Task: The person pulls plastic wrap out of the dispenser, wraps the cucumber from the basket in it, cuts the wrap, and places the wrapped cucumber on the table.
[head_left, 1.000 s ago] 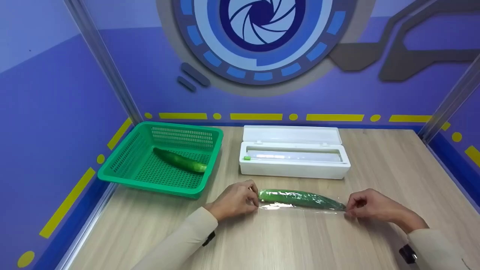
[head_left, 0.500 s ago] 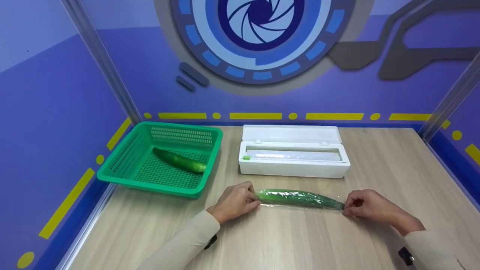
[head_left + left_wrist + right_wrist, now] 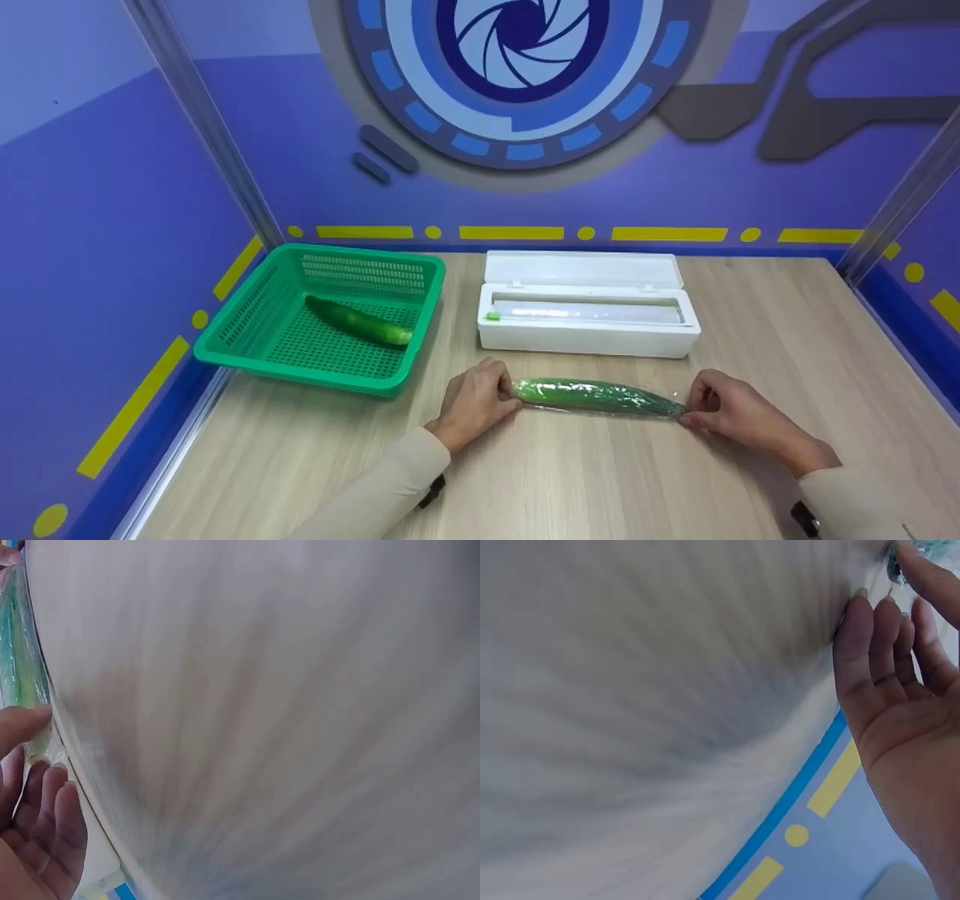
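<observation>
A cucumber (image 3: 592, 394) lies across the wooden table, wrapped in clear plastic film. At its pale left end, my left hand (image 3: 472, 399) pinches the film between thumb and fingers. My right hand (image 3: 731, 409) pinches the film at the dark, narrow right end. In the left wrist view, the left hand (image 3: 37, 817) has its thumb over the cucumber's wrapped end (image 3: 26, 682), the other fingers bent beneath. The right wrist view shows the right hand (image 3: 900, 682) with its thumb at the wrapped tip, which is mostly cut off by the frame.
Behind the cucumber stands a white cling film dispenser (image 3: 589, 340), lid raised, with a roll inside and a small green slider. A green plastic basket (image 3: 300, 373) at the left holds another cucumber (image 3: 360, 322). Purple panels wall the table (image 3: 600, 487) at the back and sides.
Both hands have kept to the cucumber's ends while the right hand has shifted slightly left. The loose film along the near side has drawn in closer to the cucumber.
</observation>
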The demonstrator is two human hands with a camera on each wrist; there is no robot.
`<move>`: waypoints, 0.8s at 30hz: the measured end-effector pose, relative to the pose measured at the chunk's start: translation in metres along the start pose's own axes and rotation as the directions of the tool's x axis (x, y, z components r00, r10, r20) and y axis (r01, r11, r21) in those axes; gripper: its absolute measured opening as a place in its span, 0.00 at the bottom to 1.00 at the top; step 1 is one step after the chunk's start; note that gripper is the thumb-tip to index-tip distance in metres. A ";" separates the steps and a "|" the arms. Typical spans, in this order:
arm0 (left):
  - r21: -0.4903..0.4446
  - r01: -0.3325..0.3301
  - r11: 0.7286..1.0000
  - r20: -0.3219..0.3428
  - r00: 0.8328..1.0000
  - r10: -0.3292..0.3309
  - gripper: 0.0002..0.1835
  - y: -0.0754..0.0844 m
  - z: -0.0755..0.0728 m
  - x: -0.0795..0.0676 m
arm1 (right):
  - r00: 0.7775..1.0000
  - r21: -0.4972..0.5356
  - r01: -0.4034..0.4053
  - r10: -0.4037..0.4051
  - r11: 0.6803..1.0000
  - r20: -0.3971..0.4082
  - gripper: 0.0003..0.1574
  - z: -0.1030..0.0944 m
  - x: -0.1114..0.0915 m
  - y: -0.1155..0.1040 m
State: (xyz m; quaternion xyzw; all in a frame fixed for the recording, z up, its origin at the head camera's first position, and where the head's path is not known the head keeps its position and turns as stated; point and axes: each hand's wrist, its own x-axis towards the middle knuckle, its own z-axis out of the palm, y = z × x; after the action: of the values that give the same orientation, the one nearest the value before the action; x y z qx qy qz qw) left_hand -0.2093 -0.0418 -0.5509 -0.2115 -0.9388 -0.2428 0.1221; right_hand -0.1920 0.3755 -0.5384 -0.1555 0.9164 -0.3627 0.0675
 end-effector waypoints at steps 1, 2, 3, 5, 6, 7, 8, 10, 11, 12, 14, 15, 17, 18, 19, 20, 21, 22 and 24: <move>-0.014 0.001 1.000 -0.007 1.000 -0.001 0.17 0.000 0.000 0.000 | 1.000 -0.002 -0.009 0.009 1.000 -0.011 0.21 0.000 0.000 -0.001; -0.026 -0.003 1.000 -0.011 1.000 0.003 0.18 0.001 0.000 0.000 | 1.000 -0.003 -0.010 0.010 1.000 -0.016 0.22 0.001 0.000 -0.001; -0.038 -0.014 0.999 -0.010 1.000 0.013 0.19 0.001 0.000 0.001 | 1.000 -0.003 -0.012 0.012 1.000 -0.022 0.24 0.001 0.000 -0.001; -0.062 -0.050 0.997 -0.001 0.999 0.050 0.21 0.001 0.000 0.001 | 1.000 0.001 -0.002 0.002 1.000 -0.021 0.25 0.001 0.000 -0.001; -0.073 -0.068 0.995 0.008 0.998 0.069 0.21 0.001 0.001 0.002 | 1.000 0.000 0.009 -0.009 1.000 -0.016 0.25 0.001 0.001 -0.001; -0.089 -0.084 0.993 0.020 0.996 0.086 0.21 0.001 0.001 0.002 | 1.000 0.000 0.023 -0.023 1.000 -0.011 0.26 0.002 0.001 -0.001; -0.107 -0.092 0.990 0.035 0.995 0.096 0.19 0.001 0.001 0.003 | 0.999 0.000 0.041 -0.041 0.999 -0.005 0.25 0.002 0.001 0.000; -0.149 -0.095 0.984 0.058 0.993 0.105 0.16 0.001 0.002 0.004 | 0.997 -0.005 0.077 -0.077 0.997 -0.002 0.24 0.003 0.002 0.000; -0.168 -0.091 0.982 0.069 0.992 0.104 0.15 0.001 0.002 0.004 | 0.996 -0.008 0.086 -0.086 0.996 -0.005 0.23 0.004 0.002 0.000; -0.188 -0.085 0.979 0.077 0.992 0.101 0.15 0.000 0.002 0.004 | 0.995 -0.011 0.097 -0.097 0.995 -0.012 0.21 0.004 0.001 0.000; -0.230 -0.068 0.971 0.094 0.991 0.092 0.16 -0.001 0.003 0.004 | 0.995 -0.009 0.096 -0.096 0.995 -0.026 0.19 0.006 0.001 0.000; -0.249 -0.057 0.967 0.102 0.991 0.084 0.17 -0.001 0.003 0.004 | 0.995 -0.008 0.090 -0.090 0.996 -0.031 0.17 0.006 0.001 -0.001; -0.288 -0.039 0.957 0.113 0.991 0.075 0.17 -0.002 0.003 0.004 | 0.997 0.007 0.067 -0.067 0.998 -0.035 0.15 0.007 0.001 -0.002; -0.306 -0.030 0.951 0.117 0.991 0.069 0.17 -0.002 0.002 0.004 | 0.997 0.012 0.062 -0.062 0.998 -0.035 0.15 0.007 0.001 -0.003; -0.320 -0.019 0.947 0.123 0.990 0.061 0.16 -0.003 0.002 0.004 | 0.998 0.017 0.052 -0.051 0.998 -0.034 0.15 0.007 0.001 -0.003; -0.329 -0.009 0.944 0.127 0.990 0.054 0.15 -0.003 0.002 0.004 | 0.998 0.019 0.047 -0.046 0.999 -0.036 0.15 0.007 0.001 -0.004; -0.333 -0.006 0.943 0.129 0.990 0.052 0.14 -0.003 0.002 0.004 | 0.998 0.022 0.046 -0.045 0.999 -0.039 0.15 0.007 0.001 -0.004; -0.334 -0.004 0.942 0.129 0.990 0.050 0.12 -0.003 0.002 0.004 | 0.998 0.026 0.043 -0.042 0.999 -0.043 0.15 0.007 0.001 -0.004; -0.329 0.002 0.944 0.135 0.990 0.045 0.10 -0.003 0.001 0.003 | 0.998 0.018 0.040 -0.039 0.999 -0.054 0.15 0.007 0.001 -0.005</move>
State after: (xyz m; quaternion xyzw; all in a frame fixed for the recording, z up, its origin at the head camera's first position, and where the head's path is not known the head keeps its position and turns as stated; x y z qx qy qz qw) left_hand -0.2139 -0.0422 -0.5521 -0.2555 -0.8892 -0.3788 0.0214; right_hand -0.1902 0.3674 -0.5404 -0.1632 0.9110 -0.3769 0.0369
